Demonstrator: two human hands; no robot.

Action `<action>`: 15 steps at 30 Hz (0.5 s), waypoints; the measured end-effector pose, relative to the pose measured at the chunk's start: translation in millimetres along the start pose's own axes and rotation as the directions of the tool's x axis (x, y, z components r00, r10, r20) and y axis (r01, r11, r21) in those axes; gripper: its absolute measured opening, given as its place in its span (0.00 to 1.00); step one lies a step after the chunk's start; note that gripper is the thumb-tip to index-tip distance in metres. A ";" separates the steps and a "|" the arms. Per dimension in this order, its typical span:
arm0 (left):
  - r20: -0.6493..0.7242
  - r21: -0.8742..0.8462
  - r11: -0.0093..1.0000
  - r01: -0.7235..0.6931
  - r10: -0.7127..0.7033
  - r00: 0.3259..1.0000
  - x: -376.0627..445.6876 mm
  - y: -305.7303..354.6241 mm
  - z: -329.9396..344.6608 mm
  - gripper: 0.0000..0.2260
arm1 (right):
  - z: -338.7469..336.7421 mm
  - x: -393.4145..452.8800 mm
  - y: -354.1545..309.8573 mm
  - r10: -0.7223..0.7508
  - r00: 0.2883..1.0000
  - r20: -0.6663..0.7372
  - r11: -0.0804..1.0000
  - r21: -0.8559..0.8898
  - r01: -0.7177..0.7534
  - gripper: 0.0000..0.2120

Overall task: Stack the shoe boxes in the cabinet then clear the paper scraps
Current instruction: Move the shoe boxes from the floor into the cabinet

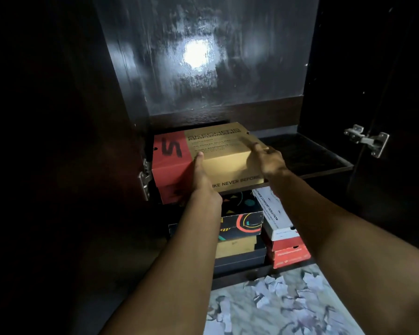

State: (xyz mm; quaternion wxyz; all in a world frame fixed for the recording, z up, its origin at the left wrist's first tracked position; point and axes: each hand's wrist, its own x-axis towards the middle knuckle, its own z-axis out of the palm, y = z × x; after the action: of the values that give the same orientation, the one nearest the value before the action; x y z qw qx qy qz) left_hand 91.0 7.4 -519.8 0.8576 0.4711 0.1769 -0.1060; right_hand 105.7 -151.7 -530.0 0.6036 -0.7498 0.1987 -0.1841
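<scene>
Shoe box | between both hands | left fingers gripping | right fingers gripping

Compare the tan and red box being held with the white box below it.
The tan and red box lies flat on the upper shelf, gripped by the left hand and right hand; the white box sits tilted on red boxes, untouched. The tan box looks bulkier. Both are printed shoe boxes.

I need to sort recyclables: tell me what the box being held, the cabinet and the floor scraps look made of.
Tan and red box: matte printed cardboard, going by its folded edges. Cabinet back panel: dark glossy laminate or varnished wood; it mirrors a light. Scraps: crumpled white paper, probably.
</scene>
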 end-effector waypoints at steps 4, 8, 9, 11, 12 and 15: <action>-0.047 0.018 1.000 -0.020 0.021 0.999 -2.6 3.4 3.1 0.28 | 4.4 5.2 -3.8 0.020 1.000 0.012 1.000 -0.015 -0.019 0.25; -0.105 -0.042 0.999 -0.031 0.026 0.994 25.1 -12.6 -4.6 0.56 | -5.0 0.3 -1.7 0.028 0.999 0.039 1.000 -0.011 -0.028 0.23; -0.145 -0.080 0.994 -0.069 0.057 0.988 37.0 -18.4 -8.0 0.57 | -10.0 -5.8 -3.1 0.020 1.000 0.006 0.999 -0.026 -0.020 0.26; -0.236 -0.111 0.992 -0.063 0.035 0.971 27.4 -27.7 -11.6 0.62 | -26.2 -26.2 -4.0 -0.017 0.996 -0.083 0.994 -0.108 0.008 0.29; -0.284 -0.119 0.992 -0.032 -0.003 0.959 17.7 -34.9 -11.4 0.63 | -36.4 -40.4 -1.1 -0.044 0.993 -0.110 0.991 -0.133 0.029 0.27; -0.217 0.083 0.997 -0.004 0.022 0.976 -35.2 -66.5 -1.5 0.36 | -76.7 -93.2 17.9 -0.105 0.988 -0.110 0.984 -0.156 0.087 0.19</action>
State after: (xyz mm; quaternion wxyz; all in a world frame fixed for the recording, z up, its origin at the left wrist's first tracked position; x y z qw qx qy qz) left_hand 35.3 -26.3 -557.5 0.8137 0.5160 0.2619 -0.0553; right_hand -14.7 -170.5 -535.3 0.5227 -0.7899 0.2109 -0.2416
